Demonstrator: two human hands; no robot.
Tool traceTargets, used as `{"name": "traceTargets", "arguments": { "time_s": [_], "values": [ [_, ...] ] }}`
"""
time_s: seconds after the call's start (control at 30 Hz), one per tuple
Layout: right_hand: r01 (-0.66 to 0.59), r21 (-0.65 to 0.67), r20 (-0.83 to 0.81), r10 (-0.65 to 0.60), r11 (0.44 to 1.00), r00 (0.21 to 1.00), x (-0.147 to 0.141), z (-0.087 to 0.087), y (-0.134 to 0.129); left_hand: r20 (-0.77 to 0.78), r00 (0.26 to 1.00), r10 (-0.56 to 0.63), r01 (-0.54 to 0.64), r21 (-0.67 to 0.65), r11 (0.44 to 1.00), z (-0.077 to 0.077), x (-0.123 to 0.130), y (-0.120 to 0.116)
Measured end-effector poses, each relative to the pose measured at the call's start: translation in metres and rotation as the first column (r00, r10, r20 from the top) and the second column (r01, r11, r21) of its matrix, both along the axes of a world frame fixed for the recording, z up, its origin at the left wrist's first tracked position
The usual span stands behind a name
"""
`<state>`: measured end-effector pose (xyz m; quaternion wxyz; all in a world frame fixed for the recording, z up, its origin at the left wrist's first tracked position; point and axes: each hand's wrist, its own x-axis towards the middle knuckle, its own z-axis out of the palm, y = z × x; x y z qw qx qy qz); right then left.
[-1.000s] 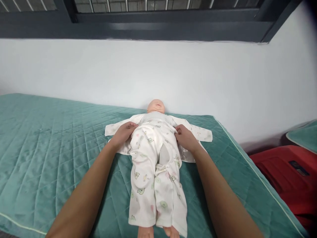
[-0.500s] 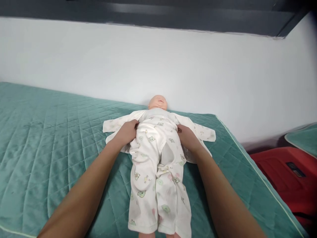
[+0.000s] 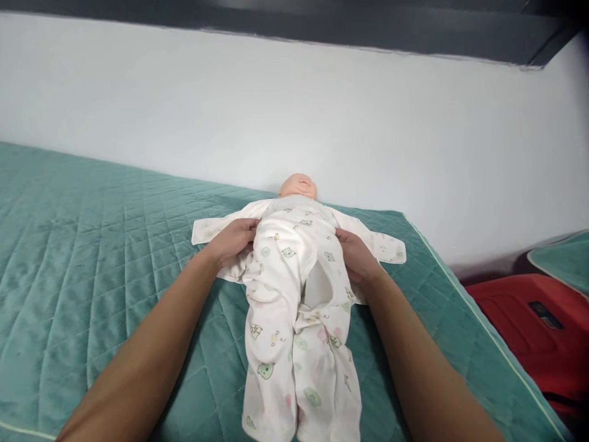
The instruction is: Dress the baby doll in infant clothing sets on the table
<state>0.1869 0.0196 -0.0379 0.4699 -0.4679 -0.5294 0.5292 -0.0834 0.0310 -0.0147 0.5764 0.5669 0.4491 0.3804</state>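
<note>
A baby doll (image 3: 299, 186) lies on its back in a white long-sleeved baby shirt (image 3: 389, 247) with its sleeves spread to both sides. White printed baby trousers (image 3: 276, 294) reach high up its torso, and an open gap at the crotch shows pale cloth. At the left of the waist, my left hand (image 3: 234, 239) is closed on the trousers' side edge. My right hand (image 3: 358, 255) grips the opposite side, its fingertips partly hidden by the cloth. Loose shirt hem shows below both hands.
A green quilted cover (image 3: 115, 258) lies under the doll, its piped edge running down the right. Behind stands a white wall (image 3: 294, 110) with a dark beam (image 3: 294, 24) above. Beyond the right edge is a red plastic object (image 3: 524, 331).
Both hands stay at the waist with the fingers shifted slightly. The shirt's side flaps have drawn inward beneath them. The view has moved a little, and the doll's feet have left the frame.
</note>
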Motion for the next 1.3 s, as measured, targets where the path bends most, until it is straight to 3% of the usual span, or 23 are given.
{"name": "traceTargets", "arguments": {
  "time_s": [0.13, 0.23, 0.43, 0.57, 0.7, 0.87, 1.13, 1.3],
  "values": [
    [-0.033, -0.055, -0.136, 0.025, 0.998, 0.990, 0.002, 0.000, 0.002, 0.135, 0.990, 0.045, -0.032, -0.100, 0.994, -0.006, 0.006, -0.001],
    [-0.055, -0.055, -0.140, 0.047, 0.997, 0.989, 0.004, 0.000, 0.005, 0.136, 0.991, 0.014, -0.003, -0.080, 0.997, -0.006, 0.007, -0.002],
    [-0.043, -0.017, -0.015, 0.042, 0.999, 0.999, 0.004, -0.001, 0.005, -0.140, 0.990, -0.013, 0.049, 0.254, 0.966, 0.000, 0.005, -0.007],
    [-0.011, 0.028, 0.140, 0.007, 1.000, 0.990, 0.006, 0.002, 0.004, -0.269, 0.963, 0.022, 0.062, 0.300, 0.952, -0.001, 0.003, -0.005],
    [0.003, 0.041, 0.253, -0.013, 0.999, 0.967, 0.010, 0.005, 0.004, -0.242, 0.970, -0.031, 0.075, 0.173, 0.982, 0.000, 0.003, -0.005],
    [-0.002, 0.010, 0.325, -0.002, 1.000, 0.946, 0.010, 0.009, 0.004, -0.159, 0.987, -0.018, 0.016, -0.012, 1.000, 0.004, 0.007, -0.010],
    [-0.007, 0.029, 0.197, 0.001, 1.000, 0.980, 0.006, 0.011, -0.003, 0.072, 0.997, 0.032, -0.034, 0.027, 0.999, 0.001, 0.014, -0.016],
    [-0.031, 0.056, 0.128, 0.024, 0.998, 0.992, 0.003, 0.007, -0.002, 0.107, 0.991, 0.076, -0.077, 0.007, 0.997, 0.003, 0.019, -0.018]
  ]
}}
